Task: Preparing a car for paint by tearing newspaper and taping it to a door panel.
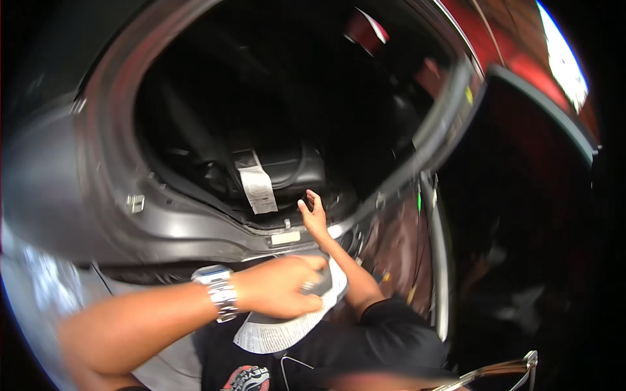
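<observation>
My left hand (277,287), with a ring on one finger and a metal-band watch (218,293) at the wrist, is closed on a curved printed paper sheet (277,335) held in front of my chest. A grey surface shows beside its fingers; I cannot make out what it is. Farther forward, my right hand (315,218) reaches over the door sill of a car, thumb and fingers apart, apparently holding nothing. Just left of it, a white printed paper strip (258,189) hangs on a dark seat (297,169) inside the car.
A grey door frame (176,228) surrounds the dark cabin opening. A pale label (285,238) sits on the sill. At the right stands an open door with a dark window (521,195). Clear-rimmed glasses (502,371) show at the lower right. Parts of the picture are motion-blurred.
</observation>
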Tool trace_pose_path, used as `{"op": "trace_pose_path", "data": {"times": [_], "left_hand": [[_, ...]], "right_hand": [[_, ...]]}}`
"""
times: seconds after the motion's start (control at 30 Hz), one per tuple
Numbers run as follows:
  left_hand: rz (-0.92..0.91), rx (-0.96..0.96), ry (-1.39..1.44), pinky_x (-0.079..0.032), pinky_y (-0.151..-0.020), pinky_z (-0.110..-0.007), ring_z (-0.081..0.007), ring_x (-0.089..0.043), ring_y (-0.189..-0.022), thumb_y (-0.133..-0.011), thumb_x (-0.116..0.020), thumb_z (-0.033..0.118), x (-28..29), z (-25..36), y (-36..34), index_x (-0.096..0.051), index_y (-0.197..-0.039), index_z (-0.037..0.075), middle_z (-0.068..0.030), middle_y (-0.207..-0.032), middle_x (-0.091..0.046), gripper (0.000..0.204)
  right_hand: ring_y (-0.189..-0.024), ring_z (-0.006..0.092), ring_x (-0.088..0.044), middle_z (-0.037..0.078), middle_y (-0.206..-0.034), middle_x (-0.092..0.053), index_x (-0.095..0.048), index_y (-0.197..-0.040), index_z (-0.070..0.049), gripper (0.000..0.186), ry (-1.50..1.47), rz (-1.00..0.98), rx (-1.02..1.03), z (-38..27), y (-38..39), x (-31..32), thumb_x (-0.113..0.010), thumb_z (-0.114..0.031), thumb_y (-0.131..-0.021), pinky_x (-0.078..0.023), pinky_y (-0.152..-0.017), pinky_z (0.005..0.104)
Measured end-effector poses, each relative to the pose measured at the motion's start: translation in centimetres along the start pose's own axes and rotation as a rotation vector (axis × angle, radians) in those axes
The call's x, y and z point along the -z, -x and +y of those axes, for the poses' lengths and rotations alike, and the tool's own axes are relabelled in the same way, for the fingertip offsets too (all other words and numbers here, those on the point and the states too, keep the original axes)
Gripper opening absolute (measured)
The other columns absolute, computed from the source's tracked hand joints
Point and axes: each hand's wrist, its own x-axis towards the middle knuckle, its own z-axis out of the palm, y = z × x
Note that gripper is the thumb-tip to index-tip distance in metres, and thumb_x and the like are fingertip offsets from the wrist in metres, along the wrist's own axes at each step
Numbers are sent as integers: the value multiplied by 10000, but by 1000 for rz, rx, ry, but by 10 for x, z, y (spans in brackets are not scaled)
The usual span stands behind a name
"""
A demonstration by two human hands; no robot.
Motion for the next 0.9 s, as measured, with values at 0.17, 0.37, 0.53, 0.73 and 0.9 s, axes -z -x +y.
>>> {"op": "trace_pose_path", "data": {"times": [0.17,0.37,0.53,0.73,0.9], "left_hand": [[308,108,640,-516,-839,-298,-167,-660,-921,-757,-644,158,-3,-63,55,-607,-1165,-71,-109,-1044,-689,470],[401,186,798,-500,-771,-276,-147,-640,-819,-753,-652,142,-32,-119,90,-639,-1071,-63,-75,-965,-689,379],[-23,220,693,-467,-723,-253,-111,-600,-782,-765,-636,85,-31,-132,116,-645,-1015,-47,-27,-898,-664,283],[-511,139,551,-424,-642,-247,-67,-521,-697,-792,-658,102,-49,-135,124,-646,-856,-11,23,-771,-599,130],[-776,255,379,-403,-549,-236,-34,-493,-610,-816,-646,84,-67,-141,127,-659,-847,-5,57,-681,-581,95]], "right_hand": [[-1032,142,-548,22,-1122,-617,-547,-1268,-93,391,-298,150,-380,25,119,12,-574,-359,-984,-446,-860,318],[-1083,175,-579,50,-1132,-667,-676,-1111,-90,694,-552,-72,-744,-53,258,7,-288,-653,-988,-442,-874,355],[-1156,209,-576,68,-1275,-614,-524,-1329,-72,818,-1251,-210,-453,-121,309,-51,-236,-736,-946,-440,-956,388],[-1051,192,-638,77,-1148,-666,-601,-1153,-82,292,-1358,636,-348,-164,370,-68,-610,-304,-964,-494,-941,371],[-1031,179,-649,82,-1110,-677,-606,-1138,-41,208,-1187,912,-241,-189,445,-37,-611,-132,-951,-509,-935,360]]}}
